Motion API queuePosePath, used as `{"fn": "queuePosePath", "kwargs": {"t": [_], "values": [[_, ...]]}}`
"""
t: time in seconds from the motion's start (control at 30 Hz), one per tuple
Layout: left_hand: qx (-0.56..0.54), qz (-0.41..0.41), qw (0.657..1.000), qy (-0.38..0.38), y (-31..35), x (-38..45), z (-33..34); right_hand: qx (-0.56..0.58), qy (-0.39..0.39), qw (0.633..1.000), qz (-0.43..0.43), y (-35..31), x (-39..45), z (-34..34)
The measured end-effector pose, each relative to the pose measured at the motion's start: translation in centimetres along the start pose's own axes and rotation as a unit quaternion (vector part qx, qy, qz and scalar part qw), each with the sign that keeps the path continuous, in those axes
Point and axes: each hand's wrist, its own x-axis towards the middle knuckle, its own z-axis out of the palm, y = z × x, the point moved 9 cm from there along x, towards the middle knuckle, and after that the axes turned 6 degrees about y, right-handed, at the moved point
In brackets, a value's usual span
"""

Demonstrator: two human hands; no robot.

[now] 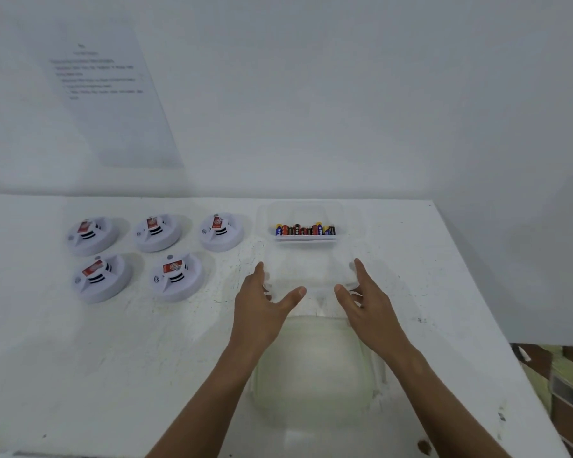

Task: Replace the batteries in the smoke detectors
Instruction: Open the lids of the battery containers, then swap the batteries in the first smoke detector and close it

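five white smoke detectors (153, 256) sit in two rows on the left of the white bench (113, 358). a clear tray (303, 238) of batteries (305, 229) stands near the wall. the left hand (262, 302) and right hand (368, 302), fingers relaxed, rest on either side of a clear lid (311, 276), just in front of the tray.

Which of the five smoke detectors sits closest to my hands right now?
The front-row detector on the right, just left of your left hand. The other front one and the three behind lie farther off.
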Motion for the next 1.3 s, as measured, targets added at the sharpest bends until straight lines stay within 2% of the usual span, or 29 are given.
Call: {"fn": "queuePosePath", "kwargs": {"t": [0.67,0.9,1.07,1.3], "values": [[0.004,-0.008,1.0,-0.01,0.0,0.6,-0.2,-0.011,0.004,1.0,-0.015,-0.9,0.0,0.0],[0.015,0.055,0.998,0.034,2.0,1.3,-4.4,-0.08,0.04,0.989,-0.12,-6.6,-0.6,-0.5],[0.095,0.077,0.991,0.056,1.6,3.0,-10.4,-0.068,-0.038,0.982,-0.174,-11.8,-0.6,5.9],[0.195,0.062,0.978,0.04,-4.5,7.0,-18.0,-0.088,-0.183,0.963,-0.178,-15.8,-0.3,17.4]]}}
